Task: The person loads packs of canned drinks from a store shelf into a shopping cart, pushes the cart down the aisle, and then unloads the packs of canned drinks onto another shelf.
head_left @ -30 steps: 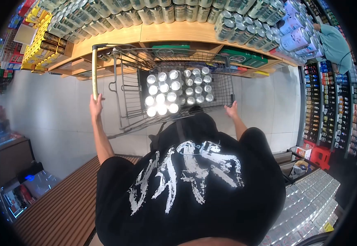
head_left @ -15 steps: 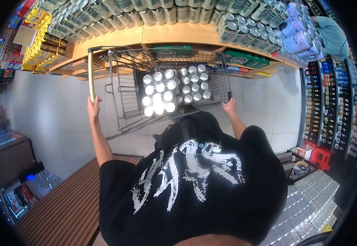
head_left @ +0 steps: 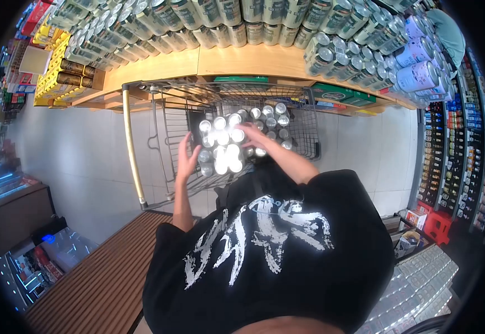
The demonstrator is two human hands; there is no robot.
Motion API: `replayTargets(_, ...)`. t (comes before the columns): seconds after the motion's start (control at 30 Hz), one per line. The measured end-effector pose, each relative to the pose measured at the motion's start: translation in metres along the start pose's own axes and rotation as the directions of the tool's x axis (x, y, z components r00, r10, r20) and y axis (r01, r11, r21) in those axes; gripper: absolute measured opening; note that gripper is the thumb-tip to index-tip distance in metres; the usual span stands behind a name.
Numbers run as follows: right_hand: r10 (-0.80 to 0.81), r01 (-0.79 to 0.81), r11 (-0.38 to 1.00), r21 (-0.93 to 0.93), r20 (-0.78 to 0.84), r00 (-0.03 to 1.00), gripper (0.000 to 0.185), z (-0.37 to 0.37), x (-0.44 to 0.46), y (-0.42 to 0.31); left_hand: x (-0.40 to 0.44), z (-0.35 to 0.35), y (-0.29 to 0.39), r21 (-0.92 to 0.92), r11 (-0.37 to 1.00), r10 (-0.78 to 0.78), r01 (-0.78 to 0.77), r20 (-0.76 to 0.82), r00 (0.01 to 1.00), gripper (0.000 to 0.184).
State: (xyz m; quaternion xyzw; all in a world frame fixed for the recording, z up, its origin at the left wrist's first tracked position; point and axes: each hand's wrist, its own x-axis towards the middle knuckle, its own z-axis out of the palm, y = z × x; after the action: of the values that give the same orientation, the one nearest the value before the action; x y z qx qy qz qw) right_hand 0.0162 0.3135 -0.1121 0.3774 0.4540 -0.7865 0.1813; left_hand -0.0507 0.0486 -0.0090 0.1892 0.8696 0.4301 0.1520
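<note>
Left hand (head_left: 185, 162) and right hand (head_left: 254, 137) both reach in at the cart, one on each side of a group of cans. Biggest thing around is the wooden shelf (head_left: 237, 60) ahead, stacked with rows of similar cans (head_left: 271, 15). Next comes the slatted bench (head_left: 98, 273), low beside the person. Between person and shelf stands the wire cart (head_left: 311, 123), with two groups of cans sitting upright in it: one nearer the handle (head_left: 130, 142), its tops (head_left: 220, 123) bright with glare, and the other (head_left: 281, 120) toward the far end. Neither hand is on the handle. The left hand is spread, thumb apart from the fingers, just beside the handle-side group; the right bends over that group's other edge, but whether it grips is impossible to tell. This looks like the reach for a two-handed hold; closing it calls for inward pressure from both palms.
</note>
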Motion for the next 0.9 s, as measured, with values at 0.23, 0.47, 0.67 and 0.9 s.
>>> replayTargets(0.23, 0.02, -0.036, 0.939, -0.342, -0.051, 0.999, 0.049, 0.001, 0.036, 0.012, 0.057, 0.076, -0.132, -0.109, 0.789, -0.585, 0.605, 0.171, 0.793, 0.077)
replayTargets(0.47, -0.036, 0.02, 0.95, -0.312, -0.044, 0.998, 0.046, -0.003, 0.04, 0.021, 0.074, 0.084, -0.117, -0.068, 0.715, -0.689, 0.696, 0.107, 0.717, 0.084)
replayTargets(0.67, -0.04, 0.059, 0.909, -0.412, 0.055, 0.998, 0.038, -0.015, 0.032, 0.012, 0.078, 0.081, -0.108, -0.174, 0.641, -0.732, 0.748, 0.154, 0.663, 0.092)
replayTargets(0.9, 0.039, -0.054, 0.973, 0.225, 0.072, 0.997, 0.034, -0.028, 0.01, 0.019, 0.064, 0.063, -0.059, -0.329, 0.797, -0.412, 0.506, 0.315, 0.855, 0.028)
